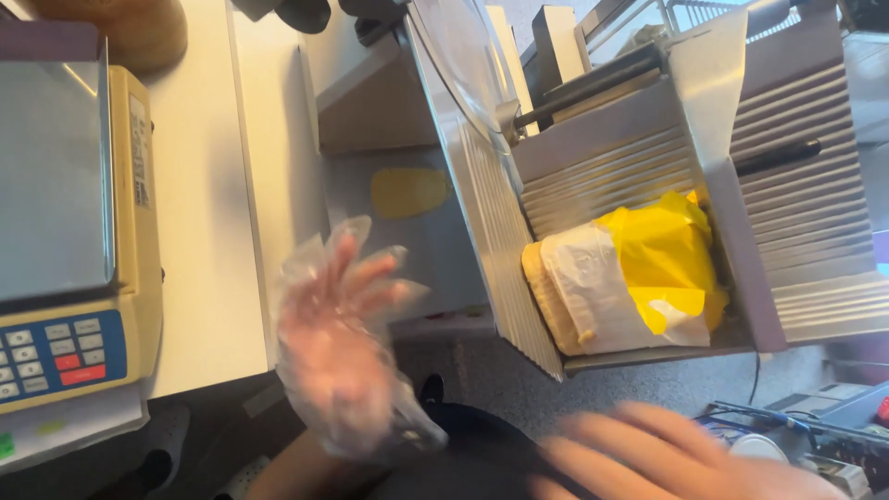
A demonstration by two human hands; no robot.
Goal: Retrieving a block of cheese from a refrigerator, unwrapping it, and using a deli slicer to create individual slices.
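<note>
My left hand (343, 343) wears a loose clear plastic glove and hovers with fingers spread in front of a metal slicing machine (602, 167). It holds nothing. My right hand (667, 458) is bare, blurred by motion, low at the frame's bottom right, fingers apart and empty. A block of cheese (546, 301) wrapped in white and yellow plastic (657, 259) rests on the slicer's ribbed carriage, to the right of my left hand. A thin yellow slice (407, 192) lies on the slicer's receiving tray beyond my gloved fingers.
A weighing scale (65, 231) with a steel platter and a keypad stands on the white counter (204, 231) at the left. The slicer's round blade guard (463, 65) rises at the top centre. Cluttered items sit at the bottom right.
</note>
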